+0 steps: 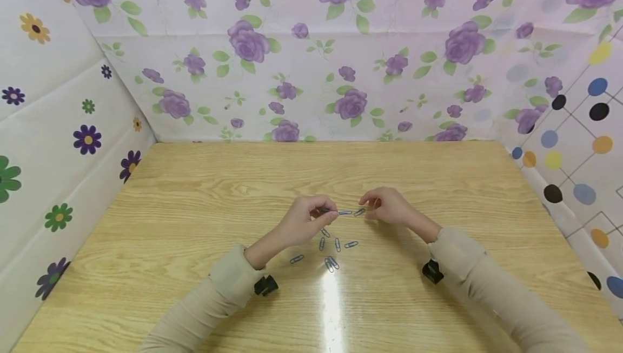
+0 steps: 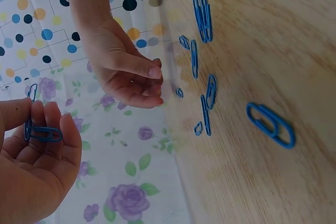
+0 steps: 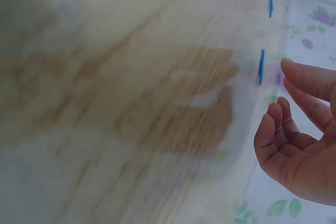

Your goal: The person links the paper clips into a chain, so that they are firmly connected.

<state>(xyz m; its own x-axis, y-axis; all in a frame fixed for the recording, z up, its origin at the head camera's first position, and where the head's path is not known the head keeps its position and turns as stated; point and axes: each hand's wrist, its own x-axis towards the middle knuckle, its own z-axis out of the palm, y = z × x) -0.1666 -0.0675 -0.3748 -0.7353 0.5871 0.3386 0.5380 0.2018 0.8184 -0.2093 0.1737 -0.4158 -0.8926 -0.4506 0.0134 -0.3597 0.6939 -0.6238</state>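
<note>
Between thumb and fingers, my left hand pinches blue paper clips; at least two show there, one lying across the fingers and one upright by the thumb. Just to the right of those fingertips is another blue paper clip; from above I cannot tell whether it touches them. My right hand is over the table beside a single blue clip, its fingers loosely bent and apart from the thumb. Nothing shows between them in the right wrist view, where the hand is partly cut off.
Several loose blue paper clips lie scattered on the wooden table nearer to me, two of them overlapping. One clip lies apart on the left. Patterned cloth walls stand behind and at both sides.
</note>
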